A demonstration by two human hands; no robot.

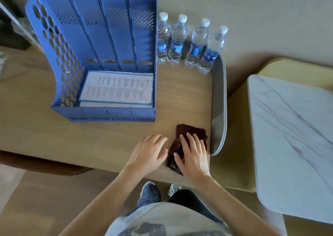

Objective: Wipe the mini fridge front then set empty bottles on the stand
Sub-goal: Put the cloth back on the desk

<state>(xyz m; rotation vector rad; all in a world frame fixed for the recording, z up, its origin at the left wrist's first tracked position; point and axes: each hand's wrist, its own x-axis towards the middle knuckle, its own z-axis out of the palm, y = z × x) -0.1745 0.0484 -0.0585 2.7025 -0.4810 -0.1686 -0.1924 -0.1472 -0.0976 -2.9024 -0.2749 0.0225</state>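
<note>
Our right hand [193, 156], fingers spread flat, presses the brown cloth [187, 145], gripping nothing; our left hand [148, 151] lies open, palm down, just beside; four water bottles [191, 44] stand well beyond both.

Right hand [193, 156] covers the cloth's [182, 136] middle; print on the paper [117, 89] blurs; bottle labels [175, 46] unreadable.

The stand [126, 140] top is matt wood grain, the file rack [93, 55] perforated blue plastic, the bottles [196, 44] clear glossy plastic, the brown cloth [187, 133] ribbed, the side table [292, 136] veined marble
</note>
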